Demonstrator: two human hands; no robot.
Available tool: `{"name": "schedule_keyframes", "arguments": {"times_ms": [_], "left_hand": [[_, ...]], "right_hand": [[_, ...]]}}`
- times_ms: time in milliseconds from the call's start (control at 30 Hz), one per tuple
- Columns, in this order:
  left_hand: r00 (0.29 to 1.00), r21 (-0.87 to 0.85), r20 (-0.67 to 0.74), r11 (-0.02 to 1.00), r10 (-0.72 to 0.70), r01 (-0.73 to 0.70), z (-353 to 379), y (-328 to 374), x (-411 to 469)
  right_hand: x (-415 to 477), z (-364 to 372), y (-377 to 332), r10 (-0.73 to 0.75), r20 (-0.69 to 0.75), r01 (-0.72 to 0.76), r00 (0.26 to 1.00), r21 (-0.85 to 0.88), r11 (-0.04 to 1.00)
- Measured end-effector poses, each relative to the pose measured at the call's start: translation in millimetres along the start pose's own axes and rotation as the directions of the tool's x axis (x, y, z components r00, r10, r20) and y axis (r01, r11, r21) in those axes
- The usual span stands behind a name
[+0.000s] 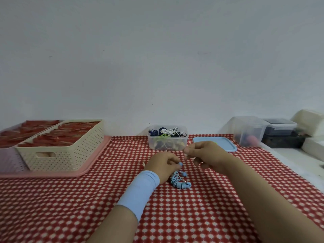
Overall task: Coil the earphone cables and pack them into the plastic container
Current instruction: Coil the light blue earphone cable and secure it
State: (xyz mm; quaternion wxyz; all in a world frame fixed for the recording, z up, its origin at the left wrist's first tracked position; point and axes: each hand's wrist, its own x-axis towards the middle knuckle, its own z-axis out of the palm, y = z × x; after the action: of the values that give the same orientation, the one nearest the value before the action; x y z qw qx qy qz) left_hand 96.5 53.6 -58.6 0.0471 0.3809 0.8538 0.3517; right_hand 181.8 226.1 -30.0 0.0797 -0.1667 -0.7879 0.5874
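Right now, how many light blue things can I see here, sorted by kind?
Flat light blue plastic lid: 1
Coiled light blue earphone cable: 1
Light blue fabric sleeve on the left wrist: 1
Total: 3

We can't tell what the right hand (206, 155) pinches, too thin; the left hand (163, 163) covers most of a blue earbud (180, 164). Red-filled basket (7, 160) and white blocks (310, 120) run off frame.
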Motion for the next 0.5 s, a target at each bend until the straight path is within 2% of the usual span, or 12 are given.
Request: {"name": "schedule_keyframes", "arguments": {"times_ms": [67,167,300,500], "left_hand": [[0.998,-0.222,-0.03,0.974,-0.059,0.051,-1.3,0.6,-3.4],[0.99,-0.422,-0.052,0.901,-0.132,0.098,-1.2,0.7,-7.8],[0.984,-0.532,-0.022,0.835,-0.179,0.14,0.2,0.2,-12.2],[0.99,-0.586,0.003,0.802,-0.144,0.118,-1.1,3.4,-15.6]], "right_hand": [[-3.5,2.9,3.8,0.0,-0.01,0.001,1.0,0.061,0.998],[-9.1,7.6,9.6,-0.011,0.029,0.007,1.0,0.143,0.99],[-11.1,7.6,15.3,-0.009,-0.001,0.01,1.0,0.152,0.988],[-13.2,12.0,14.0,-0.032,0.107,0.001,0.994,0.273,0.962]]}}
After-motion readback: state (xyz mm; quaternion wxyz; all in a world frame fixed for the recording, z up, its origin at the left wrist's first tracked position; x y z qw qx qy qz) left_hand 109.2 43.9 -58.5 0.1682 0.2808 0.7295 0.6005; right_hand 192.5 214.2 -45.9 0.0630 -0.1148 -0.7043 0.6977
